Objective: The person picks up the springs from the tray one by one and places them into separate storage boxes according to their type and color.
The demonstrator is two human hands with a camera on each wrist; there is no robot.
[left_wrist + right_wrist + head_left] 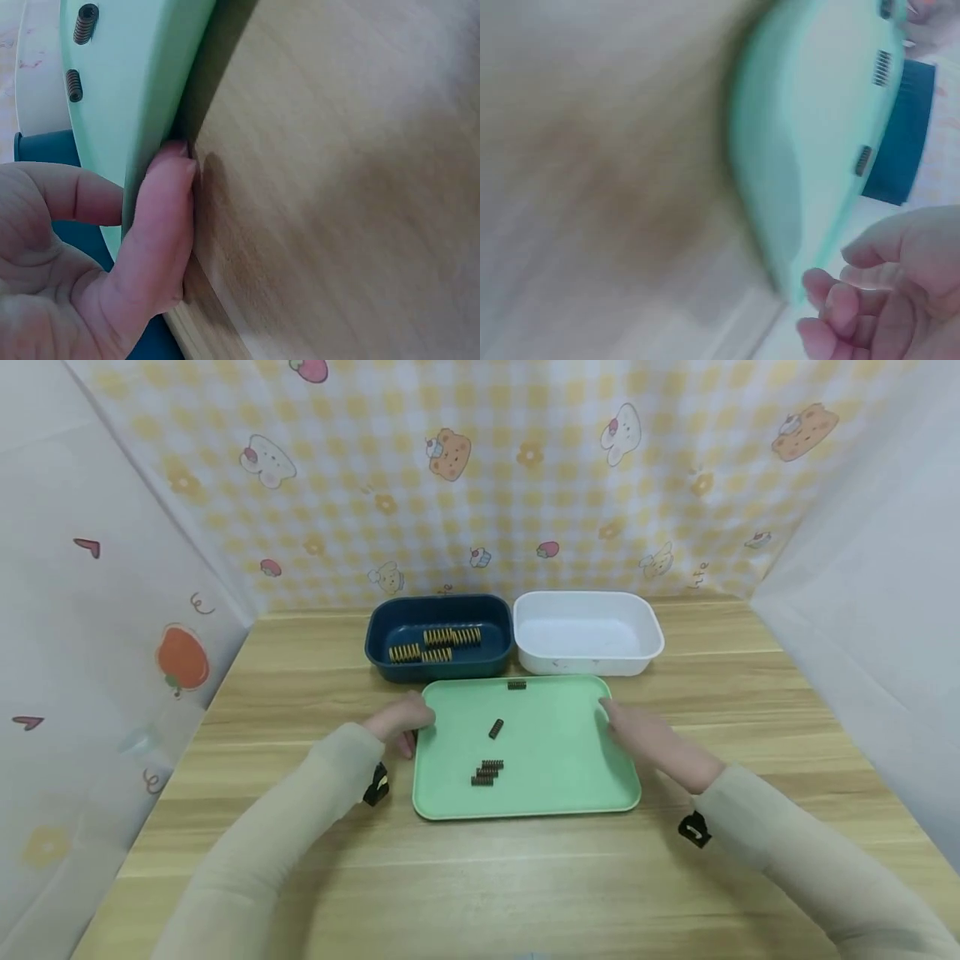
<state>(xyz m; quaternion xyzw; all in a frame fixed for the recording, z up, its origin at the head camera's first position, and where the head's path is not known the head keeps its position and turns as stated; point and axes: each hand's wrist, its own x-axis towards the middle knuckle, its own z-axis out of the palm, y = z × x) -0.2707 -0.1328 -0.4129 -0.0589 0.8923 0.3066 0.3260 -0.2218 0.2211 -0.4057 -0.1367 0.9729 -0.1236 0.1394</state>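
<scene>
A light green tray lies on the wooden table with several dark coil springs on it. Three of these springs sit together near its lower left, one slants near the middle and one is close to the back rim. My left hand pinches the tray's left edge; in the left wrist view the thumb and the fingers stand on opposite sides of the rim. By the tray's right edge is my right hand, its fingers loosely bent and apart from the thumb. Whether they touch the rim I cannot tell.
Behind the tray stands a dark blue bin with several gold coil springs inside. To its right is a white bin. A checked curtain hangs at the back, with white sheets at the sides.
</scene>
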